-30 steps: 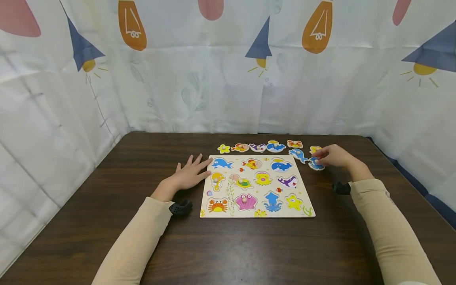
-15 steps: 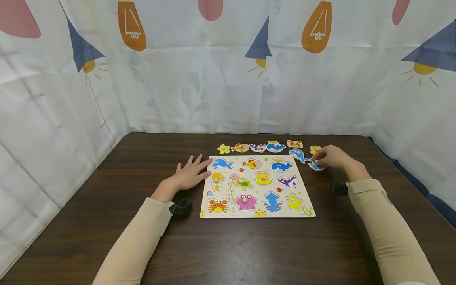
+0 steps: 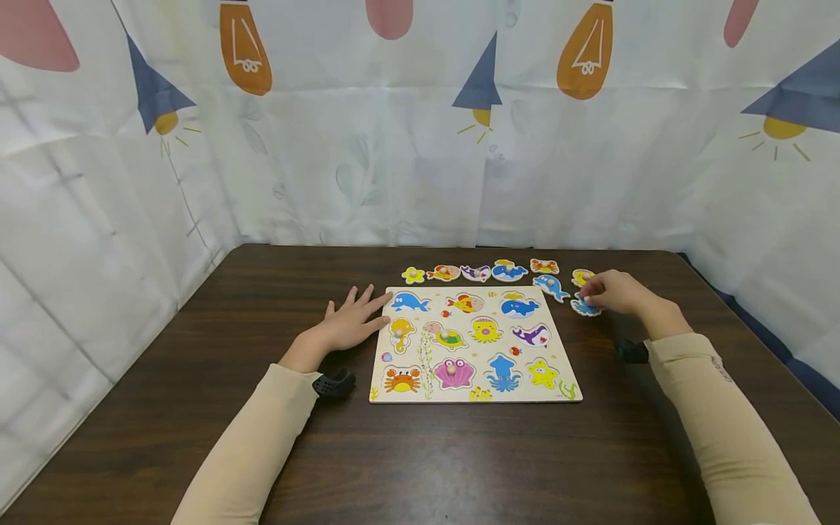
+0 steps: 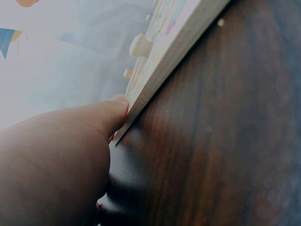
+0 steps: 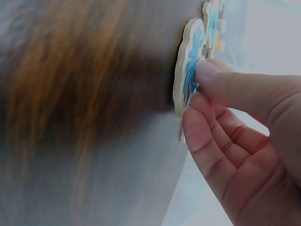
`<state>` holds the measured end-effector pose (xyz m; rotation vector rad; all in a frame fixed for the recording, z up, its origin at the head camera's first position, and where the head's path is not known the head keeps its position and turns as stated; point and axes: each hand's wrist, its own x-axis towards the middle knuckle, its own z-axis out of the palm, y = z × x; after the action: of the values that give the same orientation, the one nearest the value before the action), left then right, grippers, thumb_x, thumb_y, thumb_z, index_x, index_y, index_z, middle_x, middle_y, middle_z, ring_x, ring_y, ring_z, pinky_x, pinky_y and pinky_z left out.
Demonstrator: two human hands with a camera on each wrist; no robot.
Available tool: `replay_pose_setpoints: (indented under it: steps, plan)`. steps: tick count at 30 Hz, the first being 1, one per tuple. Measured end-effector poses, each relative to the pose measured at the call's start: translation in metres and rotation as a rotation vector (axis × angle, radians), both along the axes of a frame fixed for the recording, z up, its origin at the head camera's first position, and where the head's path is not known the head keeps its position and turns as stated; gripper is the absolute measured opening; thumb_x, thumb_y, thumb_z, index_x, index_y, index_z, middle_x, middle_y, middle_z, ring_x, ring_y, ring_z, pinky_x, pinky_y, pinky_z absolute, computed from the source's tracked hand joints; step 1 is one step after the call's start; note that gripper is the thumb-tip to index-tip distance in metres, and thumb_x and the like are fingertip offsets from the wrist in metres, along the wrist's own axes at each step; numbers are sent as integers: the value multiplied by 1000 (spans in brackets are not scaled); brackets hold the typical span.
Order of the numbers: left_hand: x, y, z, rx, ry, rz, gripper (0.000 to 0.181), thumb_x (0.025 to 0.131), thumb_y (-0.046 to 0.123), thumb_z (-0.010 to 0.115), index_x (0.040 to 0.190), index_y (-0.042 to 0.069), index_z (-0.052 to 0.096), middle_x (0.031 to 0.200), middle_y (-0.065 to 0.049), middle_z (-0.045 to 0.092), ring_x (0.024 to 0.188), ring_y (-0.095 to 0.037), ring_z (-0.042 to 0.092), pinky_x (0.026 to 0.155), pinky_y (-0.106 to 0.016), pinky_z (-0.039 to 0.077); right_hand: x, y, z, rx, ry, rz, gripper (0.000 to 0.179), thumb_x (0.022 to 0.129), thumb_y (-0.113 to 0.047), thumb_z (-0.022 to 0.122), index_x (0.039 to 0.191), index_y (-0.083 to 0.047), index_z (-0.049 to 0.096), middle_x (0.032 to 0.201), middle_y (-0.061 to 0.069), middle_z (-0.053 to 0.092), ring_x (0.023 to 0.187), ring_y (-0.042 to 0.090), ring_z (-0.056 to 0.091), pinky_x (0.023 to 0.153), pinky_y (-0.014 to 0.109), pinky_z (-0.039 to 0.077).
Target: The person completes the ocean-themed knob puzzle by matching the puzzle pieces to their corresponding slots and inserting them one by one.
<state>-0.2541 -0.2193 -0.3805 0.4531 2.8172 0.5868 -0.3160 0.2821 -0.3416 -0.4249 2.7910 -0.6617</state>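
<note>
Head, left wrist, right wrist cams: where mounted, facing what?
Head: on the head, facing forward-down at the board; left grip, right grip, sleeves show.
Left wrist: on that wrist, at the board's edge; left thumb shows.
Right wrist: on that wrist, at the blue piece; right grip pinches it.
Head and right wrist share that piece.

So you've got matching beige long sleeves on, left sleeve (image 3: 249, 445) and right sleeve (image 3: 728, 430), both stopping short of the wrist with a neat hemmed cuff. The right one has a small dark marking near the cuff, too tiny to read tbh, plus some creases further up. Your left hand (image 3: 341, 324) and right hand (image 3: 617, 292) are bare, and there's a chunky black left gadget (image 3: 335, 383) and right gadget (image 3: 632, 351) at your wrists.
</note>
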Motion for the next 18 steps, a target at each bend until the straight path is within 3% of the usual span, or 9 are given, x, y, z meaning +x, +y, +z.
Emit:
replay_pose_setpoints:
  steps: [6, 18]
  plan:
    - [-1, 0, 0, -3, -2, 3, 67, 109, 48, 43, 167, 22, 19, 170, -19, 2, 153, -46, -9, 112, -76, -6, 4, -1, 2, 8, 22, 30, 18, 101, -4, 63, 112, 9, 69, 102, 18, 69, 83, 24, 61, 77, 44, 55]
    - [0, 0, -1, -1, 3, 2, 68, 109, 49, 43, 166, 22, 20, 170, -20, 2, 153, -47, -8, 111, -76, -6, 23, -20, 16, 6, 43, 171, 14, 100, -9, 67, 107, 2, 72, 98, 7, 70, 80, 18, 63, 73, 42, 57]
